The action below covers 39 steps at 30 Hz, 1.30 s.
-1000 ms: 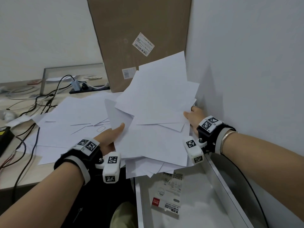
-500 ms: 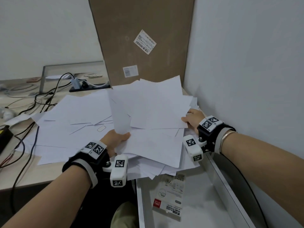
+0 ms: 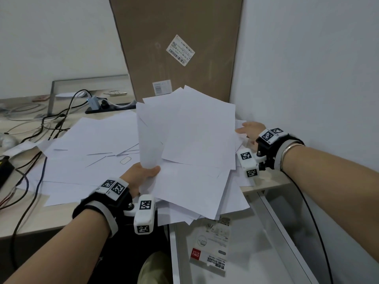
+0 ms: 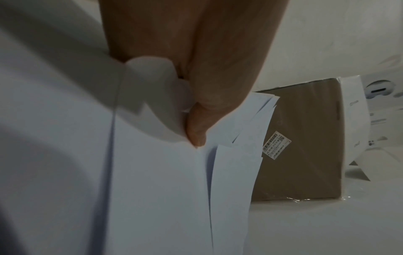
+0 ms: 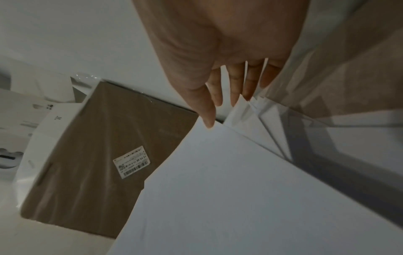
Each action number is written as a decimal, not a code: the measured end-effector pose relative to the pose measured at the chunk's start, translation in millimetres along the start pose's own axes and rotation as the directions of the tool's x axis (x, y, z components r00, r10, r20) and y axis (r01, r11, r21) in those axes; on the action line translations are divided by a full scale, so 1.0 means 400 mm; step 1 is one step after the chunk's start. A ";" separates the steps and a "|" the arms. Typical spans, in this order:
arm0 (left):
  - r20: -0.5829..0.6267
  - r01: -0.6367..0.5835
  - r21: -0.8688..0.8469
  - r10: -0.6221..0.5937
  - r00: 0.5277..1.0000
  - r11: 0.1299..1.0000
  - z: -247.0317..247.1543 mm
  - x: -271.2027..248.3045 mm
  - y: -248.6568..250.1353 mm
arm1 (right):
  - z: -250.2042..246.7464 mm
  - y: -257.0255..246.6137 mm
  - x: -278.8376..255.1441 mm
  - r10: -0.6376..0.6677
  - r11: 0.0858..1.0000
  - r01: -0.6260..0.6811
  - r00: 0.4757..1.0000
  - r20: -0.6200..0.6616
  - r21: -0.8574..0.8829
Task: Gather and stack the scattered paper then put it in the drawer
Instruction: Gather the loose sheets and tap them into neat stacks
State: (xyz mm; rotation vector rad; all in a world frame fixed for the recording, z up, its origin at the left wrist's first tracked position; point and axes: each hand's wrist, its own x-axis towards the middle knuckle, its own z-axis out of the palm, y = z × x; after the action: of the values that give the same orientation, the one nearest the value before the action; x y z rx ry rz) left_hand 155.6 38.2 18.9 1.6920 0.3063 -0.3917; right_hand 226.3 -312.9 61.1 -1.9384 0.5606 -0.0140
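A loose bundle of white paper sheets is held above the desk's right end, its left side tilted up. My left hand pinches the bundle's near left corner; in the left wrist view the thumb presses on the sheets. My right hand lies along the bundle's right edge next to the wall. Its straight fingers touch the uneven sheet edges. More scattered sheets cover the desk to the left. The open grey drawer is below the bundle at lower right.
A tall cardboard box leans in the corner behind the paper. Cables and a power strip lie at the left and back of the desk. A sticker pack rests in the drawer. The wall is close on the right.
The fanned bundle dropped flat, then its left side rose again, with the sheets drawn closer together. My right hand went from holding the bundle's edge to straight fingers against it.
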 end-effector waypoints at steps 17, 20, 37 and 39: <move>0.102 -0.013 0.066 0.006 0.995 0.998 -0.019 0.006 -0.010 | -0.023 0.013 0.052 0.016 0.998 -0.011 0.997 0.081 -0.057; 0.134 -0.016 0.060 0.008 0.991 0.998 -0.023 0.001 -0.010 | -0.027 0.014 0.051 -0.001 1.000 0.004 0.993 0.115 -0.028; -0.045 -0.009 0.019 0.010 0.999 1.000 -0.014 0.022 -0.019 | 0.027 0.058 -0.092 -0.072 0.982 0.081 0.996 0.057 -0.172; -0.050 -0.019 0.048 0.021 0.999 0.999 -0.014 0.022 -0.021 | 0.059 0.076 -0.099 -0.065 0.980 0.081 0.994 0.093 -0.182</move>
State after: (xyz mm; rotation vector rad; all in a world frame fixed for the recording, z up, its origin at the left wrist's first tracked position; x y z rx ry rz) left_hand 160.5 44.8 8.2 1.7522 0.3188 -0.3443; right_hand 185.6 -286.8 33.9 -2.1298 0.4461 0.0778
